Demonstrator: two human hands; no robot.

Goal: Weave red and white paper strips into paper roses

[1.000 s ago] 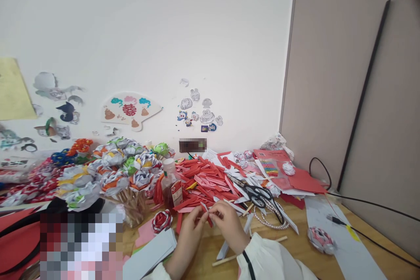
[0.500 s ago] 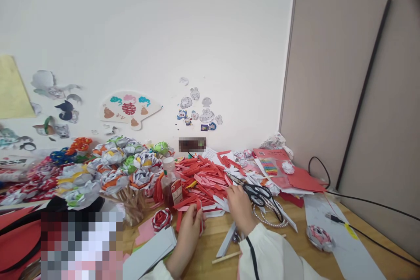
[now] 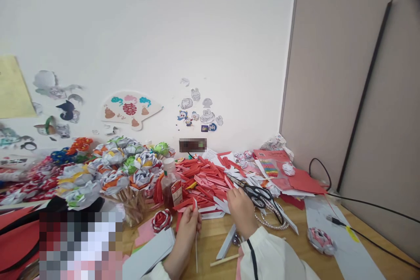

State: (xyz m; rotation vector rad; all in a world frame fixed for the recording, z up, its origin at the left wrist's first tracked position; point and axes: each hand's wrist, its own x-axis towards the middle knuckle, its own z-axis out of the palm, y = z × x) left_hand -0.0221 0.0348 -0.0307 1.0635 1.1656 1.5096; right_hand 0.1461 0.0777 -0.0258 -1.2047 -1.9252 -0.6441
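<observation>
My left hand (image 3: 187,229) pinches a folded paper strip (image 3: 196,253), whose pale thin edge runs down below the fingers while its tip shows above them. My right hand (image 3: 242,211) is curled at the right edge of a pile of folded red paper strips (image 3: 203,175); its fingertips are turned away, so what they grip is hidden. Black-handled scissors (image 3: 257,193) lie just beyond my right hand, beside a string of pearl-like beads (image 3: 274,224). A red and white paper flower (image 3: 162,220) sits left of my left hand.
A glue bottle (image 3: 170,183) stands left of the pile, near bunched paper flowers (image 3: 114,166). White paper sheets (image 3: 152,251) lie at the front left. A wooden stick (image 3: 225,260) lies between my forearms. At right are a pink and white flower (image 3: 321,240) and a cable (image 3: 377,243).
The strip in my left hand has turned so its narrow pale edge hangs down toward me. My right hand stays in nearly the same place beside the pile.
</observation>
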